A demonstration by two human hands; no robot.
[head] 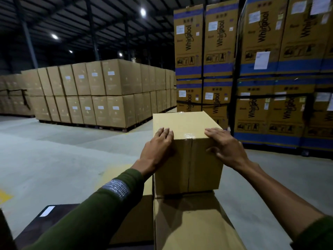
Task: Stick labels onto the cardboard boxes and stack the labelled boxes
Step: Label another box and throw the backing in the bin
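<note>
Left hand (158, 150): fingers spread flat over top box (187, 156), near-left top corner.
Right hand (227, 148): spread, pressing near-right corner.
Top box: plain cardboard, resting on bigger box (194, 224).

Far left, a pallet stack (100, 94) of plain brown cartons stands on the grey floor (54, 150). To the right rise tall Whirlpool cartons (270, 69) with blue bands. Ceiling lamps (143, 12) shine above.

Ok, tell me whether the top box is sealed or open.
Sealed. The top box has its flaps closed flat, with clear tape glinting over the seam at its near edge.
</note>
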